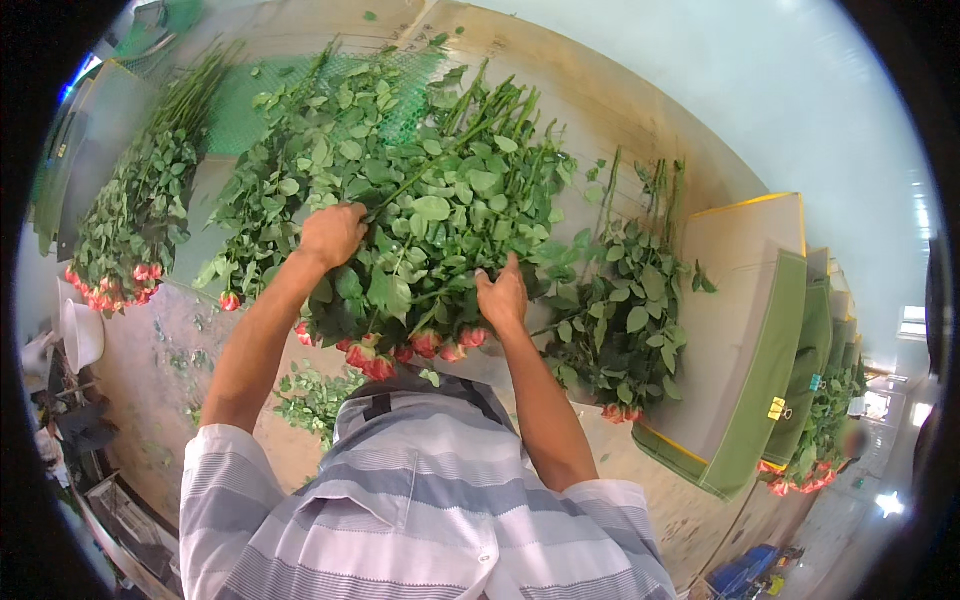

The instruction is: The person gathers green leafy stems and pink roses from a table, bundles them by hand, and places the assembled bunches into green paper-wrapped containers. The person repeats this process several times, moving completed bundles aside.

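A wide pile of long-stemmed roses [426, 343] lies before me, its red-pink blooms toward my body and its leafy stems pointing away. My left hand [335, 236] is closed at the pile's left part, around a rose stem [410, 180] that slants up to the right over the leaves. On the right side of the same pile rests my right hand [503, 298], thumb and forefinger apart against the leaves. Its other fingers are partly hidden.
Another rose bunch [150, 190] lies far left. A smaller bunch [635, 300] lies to the right, beside a green-edged board [745, 300] with a yellow clip [776, 408]. Green netting [240, 105] lies under the stems. More roses [805, 478] sit beyond the boards.
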`<state>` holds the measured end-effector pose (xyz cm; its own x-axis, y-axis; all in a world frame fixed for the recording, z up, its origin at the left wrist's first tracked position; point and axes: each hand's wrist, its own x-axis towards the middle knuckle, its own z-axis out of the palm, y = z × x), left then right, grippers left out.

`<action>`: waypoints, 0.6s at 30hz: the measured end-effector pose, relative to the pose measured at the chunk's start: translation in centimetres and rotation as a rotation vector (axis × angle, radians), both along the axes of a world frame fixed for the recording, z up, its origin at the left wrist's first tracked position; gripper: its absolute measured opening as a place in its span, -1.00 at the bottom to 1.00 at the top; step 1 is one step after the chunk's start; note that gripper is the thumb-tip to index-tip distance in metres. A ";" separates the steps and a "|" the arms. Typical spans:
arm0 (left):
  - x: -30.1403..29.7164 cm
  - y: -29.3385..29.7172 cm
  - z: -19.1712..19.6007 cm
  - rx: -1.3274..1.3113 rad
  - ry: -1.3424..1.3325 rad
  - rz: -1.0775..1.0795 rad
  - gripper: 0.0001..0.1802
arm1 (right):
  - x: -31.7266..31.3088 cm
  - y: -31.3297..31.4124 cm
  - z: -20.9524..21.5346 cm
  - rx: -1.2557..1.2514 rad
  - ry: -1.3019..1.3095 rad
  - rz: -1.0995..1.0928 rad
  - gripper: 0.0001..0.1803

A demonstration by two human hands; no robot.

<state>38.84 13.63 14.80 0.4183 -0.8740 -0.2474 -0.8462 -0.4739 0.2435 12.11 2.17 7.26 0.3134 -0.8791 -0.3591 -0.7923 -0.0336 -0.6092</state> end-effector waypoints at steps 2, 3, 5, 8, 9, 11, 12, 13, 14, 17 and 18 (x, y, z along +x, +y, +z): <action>0.6 -0.1 -0.8 -0.007 0.044 -0.023 -0.74 | -1.0 -0.9 -1.6 0.159 -0.146 -0.026 -0.33; 0.9 0.1 -1.0 -0.009 0.065 -0.030 -0.74 | -1.8 -1.4 -2.1 0.220 -0.229 -0.035 -0.37; 0.6 -0.1 -0.9 0.028 0.117 -0.023 -0.72 | -2.7 -2.2 -3.8 0.170 -0.326 -0.042 -0.47; 0.7 0.1 -1.2 0.065 0.195 -0.011 -0.62 | -2.8 -1.4 -6.3 -0.139 -0.322 0.023 -0.60; 1.8 -0.2 -1.3 0.046 0.260 -0.027 -0.56 | -3.1 -1.4 -7.5 -0.221 -0.356 0.028 -0.63; 2.6 -1.0 2.0 0.138 0.513 -0.009 -0.41 | -3.8 -2.4 -5.3 0.304 -0.444 0.007 -0.63; 2.5 -0.5 3.5 0.071 0.666 0.108 -0.44 | -3.2 -1.5 -1.3 0.242 -0.403 -0.115 -0.63; 2.7 -0.9 4.4 0.062 0.619 0.081 -0.46 | -4.2 -2.0 -3.5 0.111 -0.458 -0.152 -0.61; 2.6 -0.7 5.7 0.059 0.637 0.103 -0.47 | -5.0 -2.4 -3.2 0.154 -0.378 -0.143 -0.52; 0.3 0.0 10.5 -0.021 0.592 0.195 -0.47 | -7.6 -2.3 -1.3 0.216 -0.513 -0.285 -0.62; -0.4 0.4 10.8 -0.058 0.570 0.228 -0.47 | -8.4 -2.2 -1.3 0.158 -0.553 -0.232 -0.63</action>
<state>38.41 14.01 25.61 0.4116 -0.7970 -0.4420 -0.4542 -0.5998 0.6587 3.67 -0.05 5.92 0.2973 -0.8962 -0.3293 -0.3336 0.2257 -0.9153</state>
